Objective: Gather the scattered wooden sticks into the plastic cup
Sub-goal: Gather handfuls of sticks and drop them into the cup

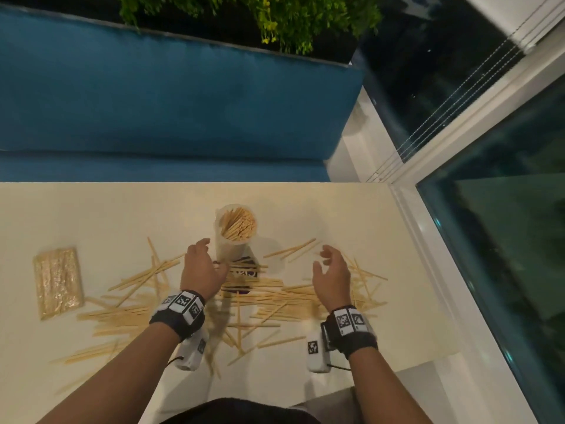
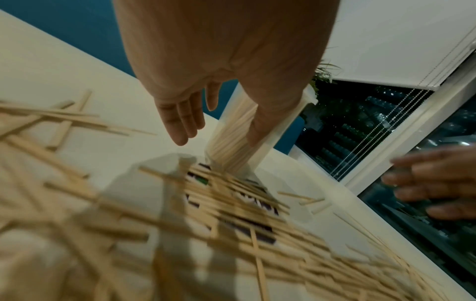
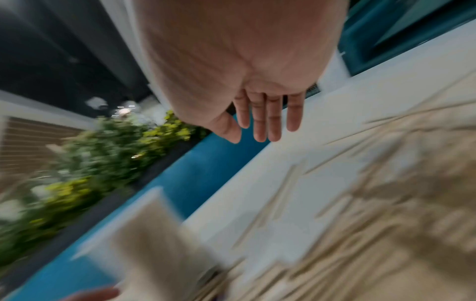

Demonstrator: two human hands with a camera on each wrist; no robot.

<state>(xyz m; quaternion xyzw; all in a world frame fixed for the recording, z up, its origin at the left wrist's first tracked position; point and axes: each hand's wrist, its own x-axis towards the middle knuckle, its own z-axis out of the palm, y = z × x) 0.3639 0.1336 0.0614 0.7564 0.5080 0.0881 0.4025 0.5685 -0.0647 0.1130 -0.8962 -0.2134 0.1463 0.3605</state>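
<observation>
A translucent plastic cup (image 1: pixel 233 250) stands upright on the cream table (image 1: pixel 91 215), packed with wooden sticks. Many more sticks (image 1: pixel 269 298) lie scattered in front of it and to both sides. My left hand (image 1: pixel 203 264) hovers at the cup's lower left. Its fingers (image 2: pixel 180 122) are straight, and the thumb lies in front of the cup (image 2: pixel 229 146) without gripping it. My right hand (image 1: pixel 331 270) hovers over the sticks to the cup's right, with straight, empty fingers (image 3: pixel 265 118). The right wrist view is blurred by motion.
A plastic-wrapped bundle of sticks (image 1: pixel 58 281) lies at the table's left. A dark printed wrapper (image 1: pixel 244 270) sits under the sticks by the cup's base. A blue bench (image 1: pixel 183 102) runs behind the table. A white window frame (image 1: pixel 443 270) borders its right edge.
</observation>
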